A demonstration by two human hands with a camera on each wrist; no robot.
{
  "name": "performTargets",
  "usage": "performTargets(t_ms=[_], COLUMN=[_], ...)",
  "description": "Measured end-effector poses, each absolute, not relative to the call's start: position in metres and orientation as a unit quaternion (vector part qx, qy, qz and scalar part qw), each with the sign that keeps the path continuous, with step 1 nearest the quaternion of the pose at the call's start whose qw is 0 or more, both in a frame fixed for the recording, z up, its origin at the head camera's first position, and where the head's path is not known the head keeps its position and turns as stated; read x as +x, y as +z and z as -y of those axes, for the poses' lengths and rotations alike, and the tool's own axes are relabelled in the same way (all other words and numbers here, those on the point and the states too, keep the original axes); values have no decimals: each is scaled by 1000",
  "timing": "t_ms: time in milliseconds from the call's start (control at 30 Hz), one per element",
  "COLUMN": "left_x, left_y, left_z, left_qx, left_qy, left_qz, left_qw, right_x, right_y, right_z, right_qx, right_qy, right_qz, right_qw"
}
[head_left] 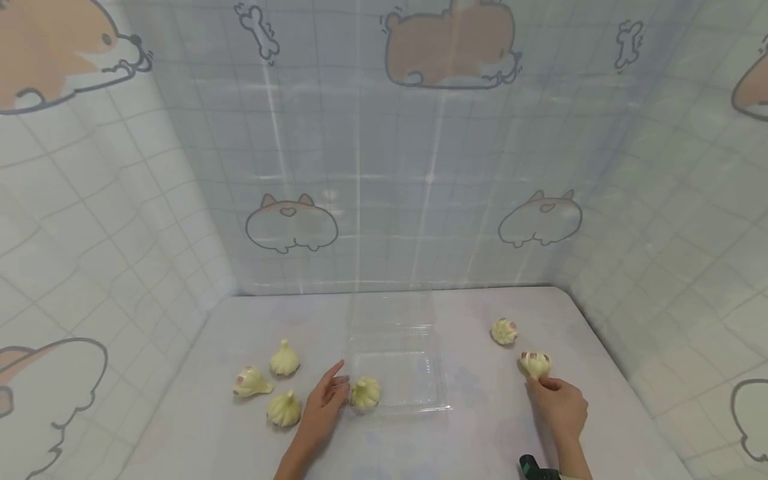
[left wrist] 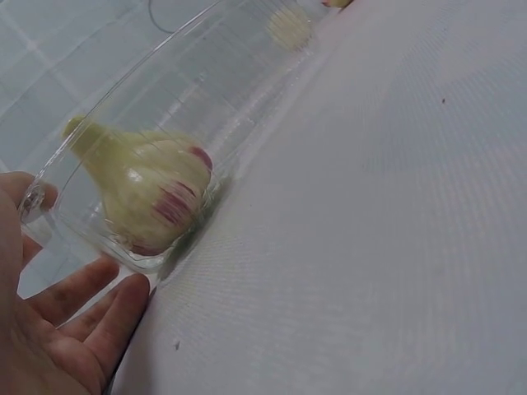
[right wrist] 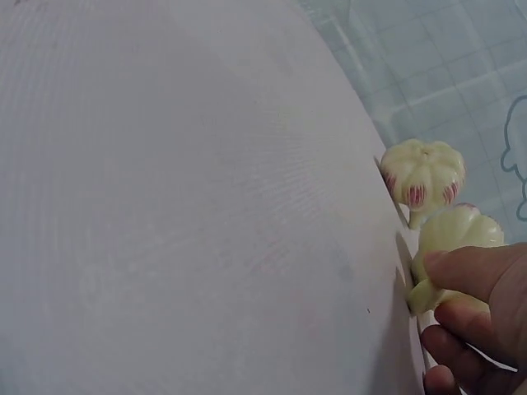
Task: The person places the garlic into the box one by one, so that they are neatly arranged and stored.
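Observation:
A clear plastic container [head_left: 405,380] with its lid folded back lies mid-table. One garlic bulb [head_left: 365,393] is inside its near left corner; the left wrist view shows this garlic [left wrist: 160,189] through the clear wall, stem up. My left hand [head_left: 325,403] rests against the container's left side, its fingers [left wrist: 123,317] loosely extended along the wall. On the right, my right hand [head_left: 559,405] pinches a second garlic bulb [head_left: 536,364] near its stem, between thumb and fingers; that garlic [right wrist: 461,234] is low at the table surface. Just beyond it lies another garlic bulb [head_left: 504,331].
Left of the container are three more bulbs: an upright garlic [head_left: 285,360], a garlic on its side [head_left: 251,382] and a nearer garlic [head_left: 284,409]. A patterned curtain [head_left: 396,167] closes off the table's back and sides. A dark strap piece [head_left: 536,468] shows at the right wrist.

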State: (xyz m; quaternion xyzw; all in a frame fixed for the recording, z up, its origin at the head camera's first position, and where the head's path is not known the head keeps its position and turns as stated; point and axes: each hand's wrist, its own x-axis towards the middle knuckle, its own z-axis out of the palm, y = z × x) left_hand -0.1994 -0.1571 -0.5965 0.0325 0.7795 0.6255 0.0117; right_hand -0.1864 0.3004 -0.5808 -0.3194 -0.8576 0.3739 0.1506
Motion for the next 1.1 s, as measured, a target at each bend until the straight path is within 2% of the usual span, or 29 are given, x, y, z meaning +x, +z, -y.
performTargets(t_ms=[400,567,733,1100], left_x=[-199,-199,-199,-189], left_y=[-602,-601,-598,-566], left_z=[158,158,158,155], left_qx=[37,40,46,58], left_qy=[632,635,641,641], left_qz=[-774,-772,-766,-765], left_qw=[1,0,11,19], right_x=[-190,-188,-185,-190], right_y=[-581,-578,-575,-557], right_z=[-299,-298,-295,-268], right_qx=[-321,-317,-290,-204], right_qy=[351,370,392,463], right_qz=[870,860,848,815], right_qw=[129,152,206,281])
